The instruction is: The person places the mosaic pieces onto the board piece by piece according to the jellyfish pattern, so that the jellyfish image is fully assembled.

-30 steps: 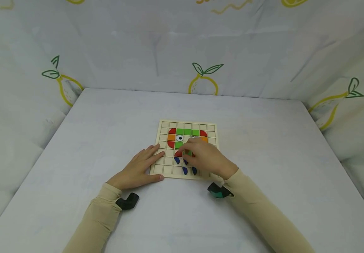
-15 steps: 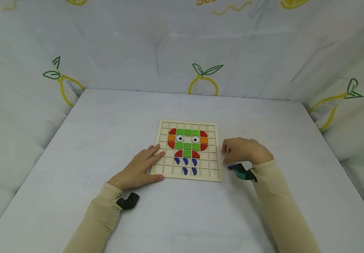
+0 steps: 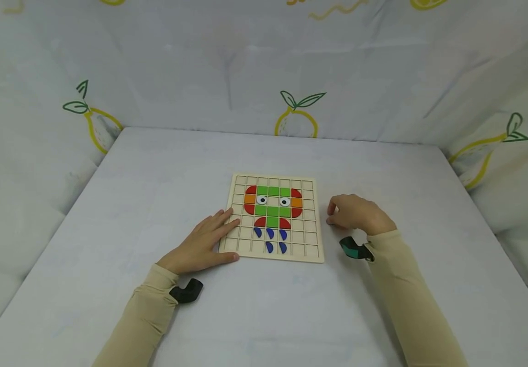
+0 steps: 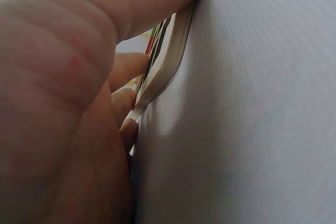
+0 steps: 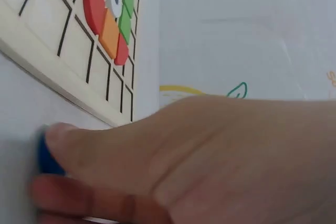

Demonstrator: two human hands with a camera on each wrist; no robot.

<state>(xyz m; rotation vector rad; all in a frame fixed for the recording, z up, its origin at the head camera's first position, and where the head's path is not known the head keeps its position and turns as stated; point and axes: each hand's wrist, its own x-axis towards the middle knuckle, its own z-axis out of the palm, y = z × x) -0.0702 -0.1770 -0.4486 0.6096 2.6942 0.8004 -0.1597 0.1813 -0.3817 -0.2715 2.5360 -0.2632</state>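
A light wooden grid board (image 3: pixel 310 247) lies on the table. On it, red, green and orange tiles and two eye discs (image 3: pixel 284 202) form a face-like figure, with several small blue half-moon pieces (image 3: pixel 270 247) below. My left hand (image 3: pixel 199 246) is spread at the board's left side, two fingertips over its edge and the thumb at the near left corner. Just right of the board, close to the table, is my right hand (image 3: pixel 357 213). In the right wrist view, its thumb and fingers pinch a blue piece (image 5: pixel 48 156), partly hidden by them.
A white cloth covers the table (image 3: pixel 264 316), and a white curtain (image 3: pixel 190 66) with lemon drawings hangs behind and at both sides. Dark wrist devices (image 3: pixel 186 291) sit on both cuffs.
My right hand has moved right, off the board to the table beside it, uncovering the tiles and blue pieces. The left hand has stayed in place.
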